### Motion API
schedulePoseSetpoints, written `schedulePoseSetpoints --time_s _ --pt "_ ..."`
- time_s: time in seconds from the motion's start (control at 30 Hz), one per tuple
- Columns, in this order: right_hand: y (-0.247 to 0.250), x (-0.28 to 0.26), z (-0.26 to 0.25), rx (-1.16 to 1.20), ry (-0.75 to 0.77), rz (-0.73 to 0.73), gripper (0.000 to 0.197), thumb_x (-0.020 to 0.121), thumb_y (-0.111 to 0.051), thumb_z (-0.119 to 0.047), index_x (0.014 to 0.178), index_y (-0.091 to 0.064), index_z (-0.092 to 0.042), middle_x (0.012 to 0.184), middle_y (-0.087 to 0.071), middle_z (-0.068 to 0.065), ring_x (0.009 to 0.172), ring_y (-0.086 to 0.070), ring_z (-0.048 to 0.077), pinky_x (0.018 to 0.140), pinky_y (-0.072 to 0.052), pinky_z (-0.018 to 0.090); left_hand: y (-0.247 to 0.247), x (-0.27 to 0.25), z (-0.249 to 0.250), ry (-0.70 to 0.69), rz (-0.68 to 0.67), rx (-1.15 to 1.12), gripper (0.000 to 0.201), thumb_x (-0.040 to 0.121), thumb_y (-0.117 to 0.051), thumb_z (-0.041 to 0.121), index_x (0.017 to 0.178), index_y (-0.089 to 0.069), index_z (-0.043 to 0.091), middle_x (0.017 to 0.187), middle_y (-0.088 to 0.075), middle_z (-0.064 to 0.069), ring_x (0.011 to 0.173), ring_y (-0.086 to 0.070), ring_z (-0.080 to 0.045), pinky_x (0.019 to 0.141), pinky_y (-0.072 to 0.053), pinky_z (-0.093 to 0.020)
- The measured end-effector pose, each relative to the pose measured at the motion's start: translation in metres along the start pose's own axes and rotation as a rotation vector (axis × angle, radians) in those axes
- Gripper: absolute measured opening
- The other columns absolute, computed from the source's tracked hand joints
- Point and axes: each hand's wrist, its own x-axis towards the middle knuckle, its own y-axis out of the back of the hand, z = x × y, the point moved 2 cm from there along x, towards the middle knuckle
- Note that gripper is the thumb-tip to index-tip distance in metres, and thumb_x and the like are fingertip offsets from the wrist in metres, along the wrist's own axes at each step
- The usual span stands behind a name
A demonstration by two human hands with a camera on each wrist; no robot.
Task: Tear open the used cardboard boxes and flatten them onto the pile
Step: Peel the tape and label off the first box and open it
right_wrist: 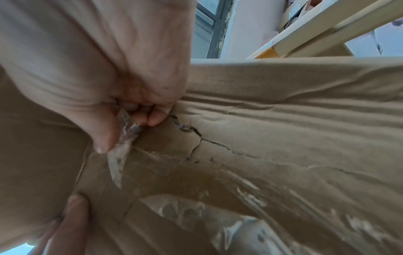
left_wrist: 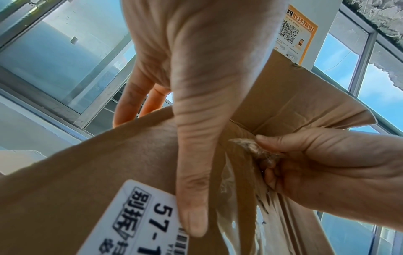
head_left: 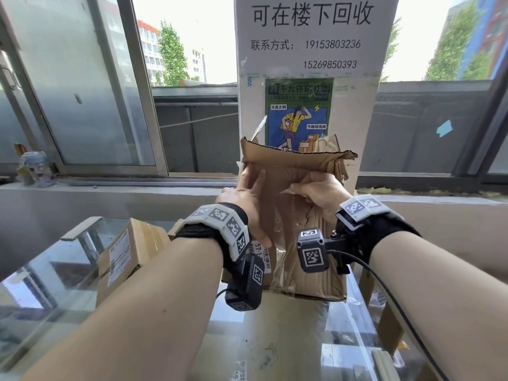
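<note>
Both hands on crumpled, cracked cardboard box [head_left: 299, 188]: left hand [head_left: 247, 193] gripping edge, right hand [head_left: 319, 193] pinching tape [right_wrist: 122, 138].

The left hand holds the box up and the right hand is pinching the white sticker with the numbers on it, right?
Not quite. The left hand does hold the box, but the right hand pinches a strip of clear tape, not the sticker. The right wrist view shows it.
</note>
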Motion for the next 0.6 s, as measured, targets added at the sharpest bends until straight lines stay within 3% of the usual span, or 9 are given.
schedulePoseSetpoints --time_s 0.27,0.4,0.5,0.6 --pt "0.004 -0.005 -0.002 -0.024 0.045 -0.067 0.024 0.081 -0.072 -0.013 0.065 -0.053 -0.016 0.062 -0.052 0.0 0.056 -0.046 0.01 0.055 -0.038 0.021 -0.001 0.0 -0.005 -0.026 0.01 -0.025 0.154 0.039 -0.088 0.059 0.147 0.019 0.039 0.154 0.029 0.007 0.134 -0.035 -0.036 0.103 -0.042 -0.043" --pt "0.005 -0.011 -0.002 -0.076 0.075 -0.102 0.023 0.08 -0.072 -0.015 0.066 -0.055 -0.015 0.063 -0.051 -0.002 0.058 -0.046 0.01 0.055 -0.038 0.02 -0.002 -0.001 -0.007 -0.025 0.014 -0.004 0.153 0.04 -0.088 0.06 0.147 0.019 0.038 0.154 0.029 0.006 0.133 -0.036 -0.036 0.102 -0.043 -0.043" --pt "0.003 -0.012 -0.008 -0.18 0.156 -0.02 0.024 0.074 -0.08 -0.018 0.064 -0.058 -0.014 0.064 -0.058 0.002 0.06 -0.053 0.014 0.06 -0.049 0.029 -0.002 -0.002 -0.008 -0.017 0.018 -0.022 0.152 0.041 -0.088 0.059 0.147 0.019 0.037 0.154 0.029 0.007 0.135 -0.034 -0.035 0.103 -0.042 -0.044" --pt "0.002 -0.016 -0.016 -0.165 0.167 0.08 0.036 0.06 -0.089 -0.019 0.071 -0.056 -0.014 0.082 -0.068 0.013 0.073 -0.069 0.028 0.071 -0.059 0.044 -0.003 -0.002 -0.008 -0.009 0.035 -0.036 0.151 0.042 -0.088 0.059 0.148 0.017 0.037 0.155 0.028 0.005 0.135 -0.035 -0.034 0.102 -0.042 -0.043"
